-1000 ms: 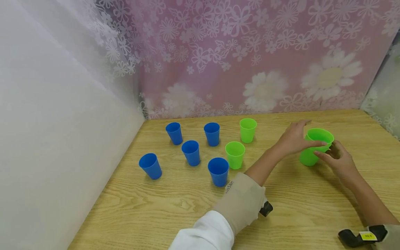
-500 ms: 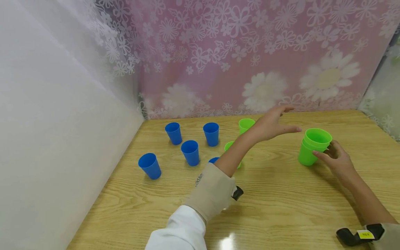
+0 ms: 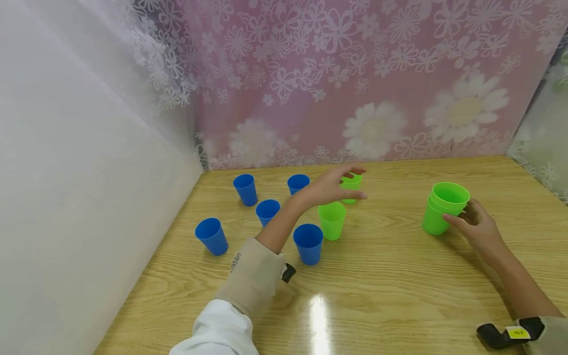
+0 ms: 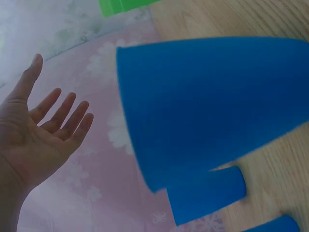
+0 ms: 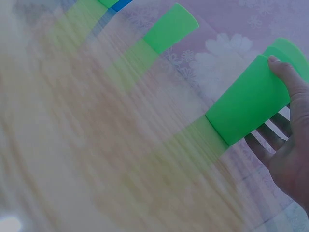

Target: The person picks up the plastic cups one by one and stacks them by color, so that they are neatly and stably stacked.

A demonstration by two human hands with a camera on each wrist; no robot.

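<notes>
My left hand [image 3: 330, 186] reaches across the cups with fingers spread and nothing in them. It partly covers the far green cup [image 3: 352, 183] in the head view. Just below it stands the nearer green cup [image 3: 332, 224]. In the left wrist view the hand [image 4: 43, 130] is beside a large blue cup [image 4: 207, 106] close to the camera. My right hand [image 3: 481, 229] grips a stack of green cups [image 3: 437, 217], one nested in another, upright on the table at the right. In the right wrist view the thumb lies on the lower cup [image 5: 246, 106].
Several blue cups stand upright at the left, among them a front one [image 3: 308, 245], a leftmost one [image 3: 212, 237] and a back one [image 3: 246, 190]. The wooden table [image 3: 377, 291] meets a pink flowered curtain [image 3: 301, 113] behind and a white wall [image 3: 97, 172] at left.
My left hand has let go of the stacked green cups and moved left, over to the far green cup. The right hand has stayed on the stack, whose upper cup sits lower.
</notes>
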